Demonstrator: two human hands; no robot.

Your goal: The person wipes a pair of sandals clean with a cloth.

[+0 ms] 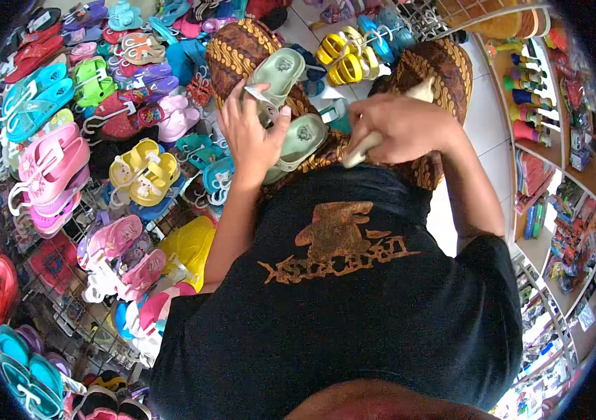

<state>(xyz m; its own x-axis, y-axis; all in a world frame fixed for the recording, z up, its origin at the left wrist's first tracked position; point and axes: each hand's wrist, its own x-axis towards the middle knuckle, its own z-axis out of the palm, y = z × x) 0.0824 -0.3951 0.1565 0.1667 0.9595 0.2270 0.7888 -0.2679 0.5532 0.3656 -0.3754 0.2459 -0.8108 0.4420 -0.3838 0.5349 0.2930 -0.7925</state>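
Note:
A pair of pale green sandals (303,138) rests on my lap, over brown patterned batik trousers (235,52). My left hand (250,133) is closed around their middle, with thumb and fingers between the two sandals. A dark round print shows on each insole. To the right, my right hand (403,126) is closed on a cream cloth (362,150), whose ends stick out on both sides of the fist. That hand is above my right thigh, apart from the sandals.
Many sandals on hangers crowd the left, among them a yellow pair (145,171) and a pink pair (49,161). Another yellow pair (343,56) is beyond my knees. Shelves of small goods (536,98) line the right, beside a white tiled floor (480,126).

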